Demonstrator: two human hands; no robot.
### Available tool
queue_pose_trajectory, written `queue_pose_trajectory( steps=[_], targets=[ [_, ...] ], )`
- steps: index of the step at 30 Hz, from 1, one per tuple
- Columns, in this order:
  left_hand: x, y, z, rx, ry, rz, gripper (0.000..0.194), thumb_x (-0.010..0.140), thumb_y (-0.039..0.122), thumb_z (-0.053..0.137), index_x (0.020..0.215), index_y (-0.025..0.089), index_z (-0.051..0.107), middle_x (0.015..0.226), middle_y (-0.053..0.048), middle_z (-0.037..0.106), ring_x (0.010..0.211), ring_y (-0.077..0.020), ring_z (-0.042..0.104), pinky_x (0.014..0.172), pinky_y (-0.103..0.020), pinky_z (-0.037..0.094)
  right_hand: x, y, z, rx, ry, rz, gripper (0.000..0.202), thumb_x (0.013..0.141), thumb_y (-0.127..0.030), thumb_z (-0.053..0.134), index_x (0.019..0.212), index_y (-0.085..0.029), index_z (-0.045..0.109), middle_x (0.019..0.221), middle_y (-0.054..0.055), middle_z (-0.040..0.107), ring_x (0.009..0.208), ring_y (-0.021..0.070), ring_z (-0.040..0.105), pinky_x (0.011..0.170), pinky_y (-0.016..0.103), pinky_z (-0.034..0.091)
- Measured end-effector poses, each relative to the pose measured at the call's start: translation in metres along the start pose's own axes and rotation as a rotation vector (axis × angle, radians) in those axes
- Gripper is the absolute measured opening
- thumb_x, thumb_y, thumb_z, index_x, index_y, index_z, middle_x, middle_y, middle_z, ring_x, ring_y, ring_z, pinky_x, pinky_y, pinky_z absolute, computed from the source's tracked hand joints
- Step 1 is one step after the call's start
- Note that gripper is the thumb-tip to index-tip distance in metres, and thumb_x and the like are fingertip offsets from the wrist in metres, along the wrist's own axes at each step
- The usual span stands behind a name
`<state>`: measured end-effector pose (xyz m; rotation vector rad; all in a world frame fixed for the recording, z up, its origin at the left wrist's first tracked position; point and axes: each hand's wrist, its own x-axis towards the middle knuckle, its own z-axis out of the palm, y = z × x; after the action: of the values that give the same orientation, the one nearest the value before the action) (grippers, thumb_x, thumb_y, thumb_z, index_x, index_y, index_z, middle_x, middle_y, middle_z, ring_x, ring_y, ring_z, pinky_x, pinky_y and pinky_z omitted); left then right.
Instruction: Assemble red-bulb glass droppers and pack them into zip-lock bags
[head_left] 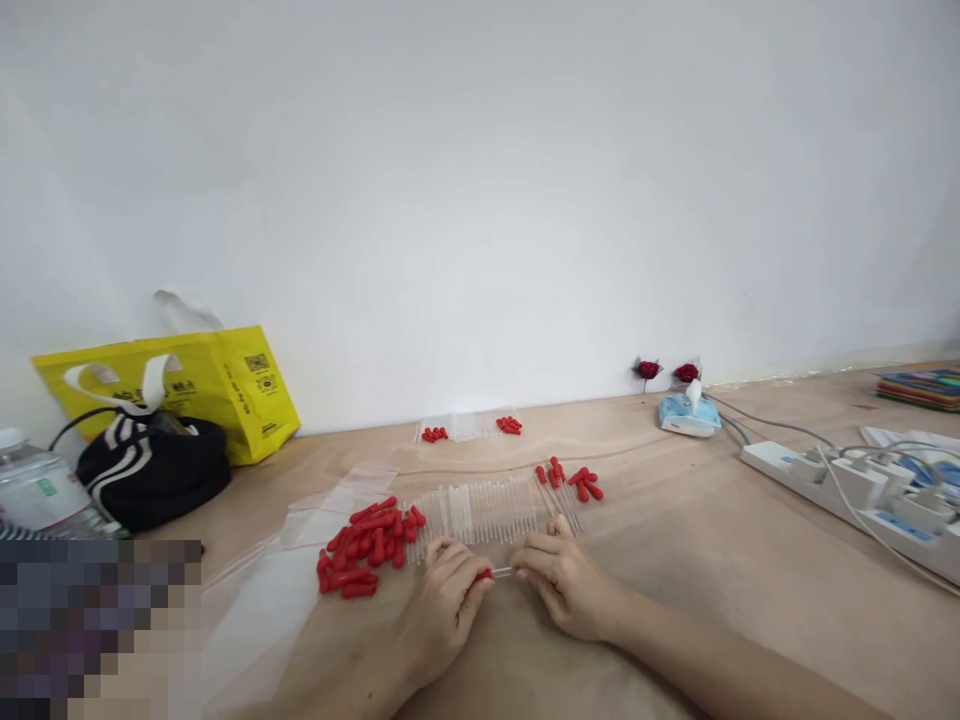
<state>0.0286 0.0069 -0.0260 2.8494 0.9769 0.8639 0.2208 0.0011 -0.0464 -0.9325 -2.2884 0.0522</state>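
Note:
My left hand (450,592) is closed around a red rubber dropper bulb (486,574), its end showing at the fingertips. Opposite it, my right hand (564,582) pinches a thin clear glass dropper tube (503,572); the tube's other end meets the bulb. How far it sits inside is hidden by my fingers. A pile of loose red bulbs (379,545) lies left of my left hand. Just beyond both hands runs a row of clear tubes (480,512). Droppers with red bulbs fitted (555,474) lie past my right hand, beside several loose bulbs (586,484).
Flat plastic bags (262,610) lie at the left. Against the wall are bagged bulbs and tubes (471,427), a yellow bag (259,400) and a black pouch (165,475). A bottle (45,490) stands far left. Tissues (688,415) and a cabled power strip (795,478) are at right.

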Motion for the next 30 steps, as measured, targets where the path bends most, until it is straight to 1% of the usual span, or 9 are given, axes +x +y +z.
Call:
queue_pose_trajectory(
  steps=[9, 15, 17, 20, 23, 24, 26, 28, 30],
  targets=[
    [0.002, 0.000, 0.000, -0.006, -0.064, 0.026, 0.021, 0.085, 0.016, 0.035, 0.076, 0.017, 0.054, 0.068, -0.002, 0.060, 0.067, -0.0154, 0.052, 0.076, -0.034, 0.035, -0.002, 0.002, 0.006, -0.010, -0.025, -0.006, 0.021, 0.083, -0.012, 0.033, 0.080, -0.017, 0.053, 0.071, 0.002, 0.056, 0.063, 0.0122, 0.044, 0.067, 0.028, 0.025],
    [0.001, 0.000, -0.002, -0.021, -0.087, -0.020, 0.019, 0.085, 0.016, 0.038, 0.081, 0.018, 0.056, 0.073, -0.001, 0.062, 0.072, -0.0156, 0.054, 0.081, -0.037, 0.032, 0.000, 0.002, 0.004, 0.021, -0.029, 0.007, 0.022, 0.086, -0.013, 0.034, 0.087, -0.019, 0.055, 0.077, 0.001, 0.059, 0.069, 0.0118, 0.048, 0.069, 0.028, 0.025],
    [0.000, -0.002, -0.003, -0.007, -0.077, -0.019, 0.019, 0.085, 0.018, 0.039, 0.080, 0.020, 0.057, 0.072, 0.000, 0.063, 0.072, -0.0157, 0.054, 0.082, -0.039, 0.031, 0.001, 0.001, 0.001, -0.012, -0.013, -0.015, 0.019, 0.086, -0.018, 0.038, 0.089, -0.021, 0.056, 0.078, 0.001, 0.059, 0.072, 0.0127, 0.048, 0.069, 0.029, 0.024],
    [-0.001, -0.006, -0.001, 0.007, -0.092, -0.037, 0.018, 0.085, 0.022, 0.042, 0.080, 0.022, 0.059, 0.071, 0.001, 0.064, 0.073, -0.0166, 0.055, 0.082, -0.039, 0.032, 0.002, -0.002, -0.002, -0.156, 0.008, -0.031, 0.013, 0.083, -0.025, 0.046, 0.084, -0.022, 0.059, 0.074, 0.001, 0.058, 0.073, 0.0147, 0.046, 0.067, 0.030, 0.023],
    [-0.004, -0.013, 0.002, 0.030, -0.040, -0.101, 0.021, 0.084, 0.027, 0.044, 0.101, 0.026, 0.056, 0.091, -0.002, 0.064, 0.087, -0.0201, 0.055, 0.083, -0.040, 0.033, 0.002, 0.002, -0.004, -0.269, 0.008, -0.027, 0.014, 0.081, -0.021, 0.046, 0.076, -0.019, 0.058, 0.071, 0.002, 0.057, 0.071, 0.0151, 0.046, 0.065, 0.030, 0.024],
    [-0.005, -0.015, 0.003, 0.044, 0.006, -0.140, 0.028, 0.083, 0.028, 0.045, 0.111, 0.027, 0.051, 0.101, -0.004, 0.062, 0.094, -0.0218, 0.053, 0.084, -0.041, 0.033, 0.003, 0.007, -0.005, -0.283, 0.027, 0.016, 0.015, 0.081, -0.019, 0.045, 0.074, -0.019, 0.058, 0.072, 0.003, 0.058, 0.071, 0.0152, 0.047, 0.065, 0.030, 0.025],
    [-0.007, -0.018, 0.004, 0.071, 0.094, -0.225, 0.041, 0.082, 0.029, 0.044, 0.123, 0.025, 0.039, 0.113, -0.007, 0.055, 0.103, -0.0243, 0.048, 0.087, -0.043, 0.032, 0.003, 0.020, -0.009, -0.265, 0.102, 0.189, 0.018, 0.082, -0.018, 0.042, 0.075, -0.018, 0.058, 0.075, 0.004, 0.060, 0.073, 0.0156, 0.050, 0.067, 0.029, 0.027],
    [-0.008, -0.019, 0.005, 0.080, 0.128, -0.270, 0.044, 0.082, 0.028, 0.043, 0.125, 0.023, 0.035, 0.115, -0.008, 0.053, 0.105, -0.0252, 0.046, 0.088, -0.044, 0.032, 0.003, 0.037, -0.015, -0.208, 0.190, 0.419, 0.021, 0.083, -0.018, 0.038, 0.079, -0.017, 0.059, 0.078, 0.005, 0.062, 0.074, 0.0154, 0.053, 0.067, 0.027, 0.031],
    [-0.008, -0.018, 0.005, 0.081, 0.117, -0.263, 0.042, 0.081, 0.026, 0.044, 0.122, 0.023, 0.038, 0.113, -0.008, 0.054, 0.104, -0.0253, 0.047, 0.088, -0.044, 0.033, 0.003, 0.051, -0.021, -0.185, 0.236, 0.620, 0.023, 0.083, -0.018, 0.036, 0.085, -0.016, 0.059, 0.082, 0.006, 0.064, 0.076, 0.0156, 0.056, 0.067, 0.026, 0.032]
  ],
)
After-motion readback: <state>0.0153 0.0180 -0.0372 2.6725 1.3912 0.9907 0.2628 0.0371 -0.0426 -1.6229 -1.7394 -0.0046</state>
